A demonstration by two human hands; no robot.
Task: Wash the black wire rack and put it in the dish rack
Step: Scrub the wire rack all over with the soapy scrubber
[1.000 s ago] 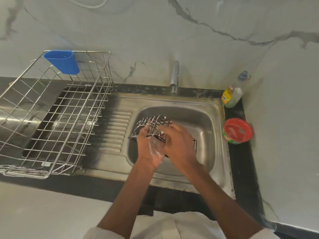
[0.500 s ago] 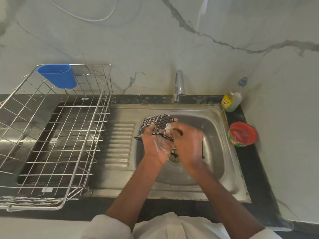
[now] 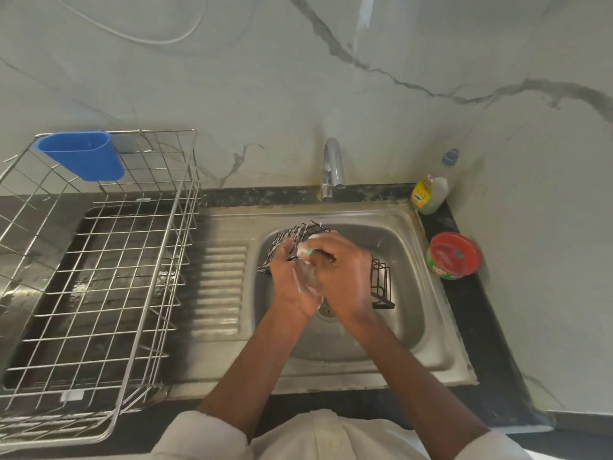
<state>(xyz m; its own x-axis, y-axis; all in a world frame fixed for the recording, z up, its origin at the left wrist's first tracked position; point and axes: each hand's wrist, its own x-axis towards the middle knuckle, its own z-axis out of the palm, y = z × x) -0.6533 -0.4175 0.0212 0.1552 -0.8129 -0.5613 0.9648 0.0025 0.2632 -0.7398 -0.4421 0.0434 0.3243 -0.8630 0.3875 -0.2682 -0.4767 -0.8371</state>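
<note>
Black wire rack (image 3: 300, 240) gripped by both hands inside sink (image 3: 411, 313).

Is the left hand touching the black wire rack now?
Touching. In the head view, the left hand has its fingers curled over the wires of the black wire rack above the sink.

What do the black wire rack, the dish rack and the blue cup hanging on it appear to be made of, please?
Black wire rack: thin metal wire, seemingly with a matte black coating; it gives no shine.
Dish rack: bare metal wire, probably steel or chromed; silvery with bright glints.
Blue cup: most likely moulded plastic; uniform opaque colour, smooth rounded walls, soft sheen.
</note>
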